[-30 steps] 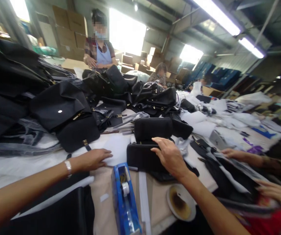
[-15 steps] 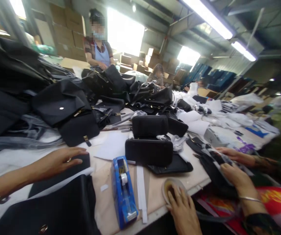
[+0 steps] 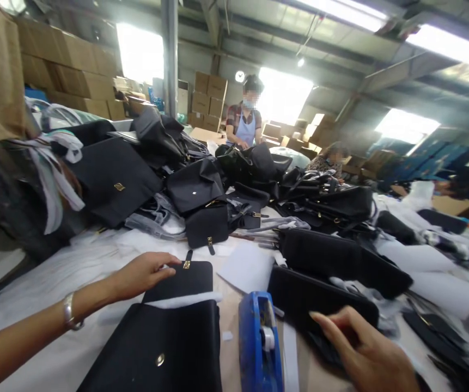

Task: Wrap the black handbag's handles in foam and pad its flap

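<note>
A black bag (image 3: 156,343) lies before me with its flap (image 3: 197,277) folded back, a white strip along the fold and a round metal fitting on its front. My left hand (image 3: 146,275) rests over the flap, fingers stretched out, their tips beside the gold clasp (image 3: 187,264). To the right stands a blue tape dispenser (image 3: 261,343) holding a small roll. My right hand (image 3: 365,348) is raised in front of a black pouch (image 3: 320,299). Its thumb points left and its fingers are curled; anything between them is too small to make out.
Black bags (image 3: 115,179) are heaped along the back and left. A white sheet (image 3: 246,267) lies behind the dispenser, and white wrapping (image 3: 422,261) covers the right side. A co-worker in an apron (image 3: 244,128) stands across the table; another person (image 3: 328,160) is farther right.
The view has swung left. My right hand has left the wide tape roll and risen, its fingers now curled. The fingers of my left hand have come closer together near the clasp.
</note>
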Demonstrator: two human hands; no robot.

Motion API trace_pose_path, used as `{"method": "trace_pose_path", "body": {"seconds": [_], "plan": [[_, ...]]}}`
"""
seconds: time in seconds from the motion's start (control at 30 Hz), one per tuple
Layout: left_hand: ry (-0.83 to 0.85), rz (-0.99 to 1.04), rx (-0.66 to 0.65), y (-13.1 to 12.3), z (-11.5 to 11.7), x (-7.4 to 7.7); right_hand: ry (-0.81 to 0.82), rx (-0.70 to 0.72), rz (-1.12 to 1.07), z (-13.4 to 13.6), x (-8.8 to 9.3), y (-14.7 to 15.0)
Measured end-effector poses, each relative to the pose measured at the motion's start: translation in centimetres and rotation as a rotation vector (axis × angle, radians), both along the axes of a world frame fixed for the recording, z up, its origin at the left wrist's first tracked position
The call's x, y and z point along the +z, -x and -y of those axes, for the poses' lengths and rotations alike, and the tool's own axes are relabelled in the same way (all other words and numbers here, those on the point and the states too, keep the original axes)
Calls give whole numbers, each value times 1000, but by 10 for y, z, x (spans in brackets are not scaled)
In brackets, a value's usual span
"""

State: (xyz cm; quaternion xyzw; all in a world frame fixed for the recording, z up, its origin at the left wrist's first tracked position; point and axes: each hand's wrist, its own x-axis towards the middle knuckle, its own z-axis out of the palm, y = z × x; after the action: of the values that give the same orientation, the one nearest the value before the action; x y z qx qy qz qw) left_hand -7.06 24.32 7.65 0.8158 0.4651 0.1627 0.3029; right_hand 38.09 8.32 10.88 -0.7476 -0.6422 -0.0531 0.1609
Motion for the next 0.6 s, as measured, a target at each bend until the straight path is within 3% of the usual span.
{"method": "trace_pose_path", "body": {"seconds": [0.03, 0.1, 0.17, 0.23, 0.33, 0.4, 0.5, 0.6], "plan": [[-14, 5, -9, -5, -4, -3, 39, 12, 7, -30, 8, 26], [-54, 1, -36, -16, -14, -11, 255, 213, 60, -88, 11, 78], [-78, -7, -51, -24, -23, -21, 431, 391, 141, -136, -4, 120], [-79, -13, -56, -30, -31, -31, 534, 466, 192, -169, -30, 147], [-80, -19, -86, -35, -40, -44, 663, 480, 265, -195, -72, 160], [-80, -19, -113, -37, -46, -50, 718, 462, 302, -201, -90, 157], [-77, -19, -142, -41, -56, -57, 745, 427, 329, -205, -100, 144], [-76, -24, -163, -47, -67, -61, 744, 396, 320, -206, -97, 130]]}}
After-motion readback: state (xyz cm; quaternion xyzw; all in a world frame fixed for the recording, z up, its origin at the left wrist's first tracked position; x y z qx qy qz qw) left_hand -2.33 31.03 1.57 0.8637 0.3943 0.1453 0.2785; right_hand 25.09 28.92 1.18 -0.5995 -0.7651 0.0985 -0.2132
